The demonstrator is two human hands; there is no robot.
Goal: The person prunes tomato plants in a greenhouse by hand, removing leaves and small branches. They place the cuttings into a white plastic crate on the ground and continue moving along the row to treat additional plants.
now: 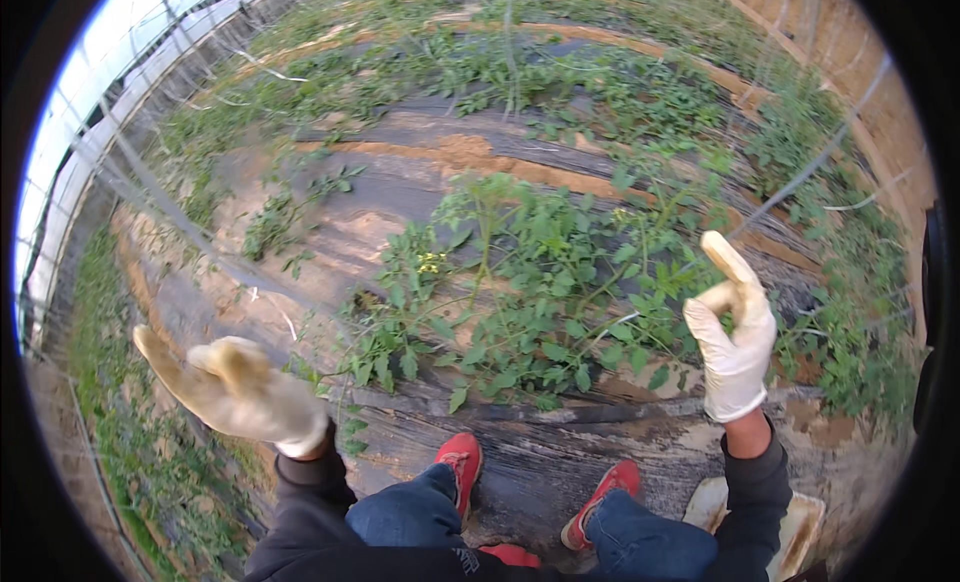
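Observation:
My left hand [244, 390], in a pale, soiled glove, is raised at the lower left, fingers apart, with nothing seen in it. At the right my right hand [731, 330], gloved alike, points upward with its forefinger raised and the thumb bent near the other fingers. A thin pale string passes close behind it; whether the fingers touch the string cannot be told. Between the hands stand leafy tomato plants [547, 274], with small yellow flowers [431, 263] at their left side. A white clip or tie [622, 321] lies among the stems, left of my right hand.
Black plastic mulch [450, 424], partly covered by soil, runs under the rows. Further tomato plants [645, 94] grow beyond. A long string [187, 225] slants past the left side. A pale, stained flat object [799, 529] lies at the lower right, beside my red shoes [600, 499].

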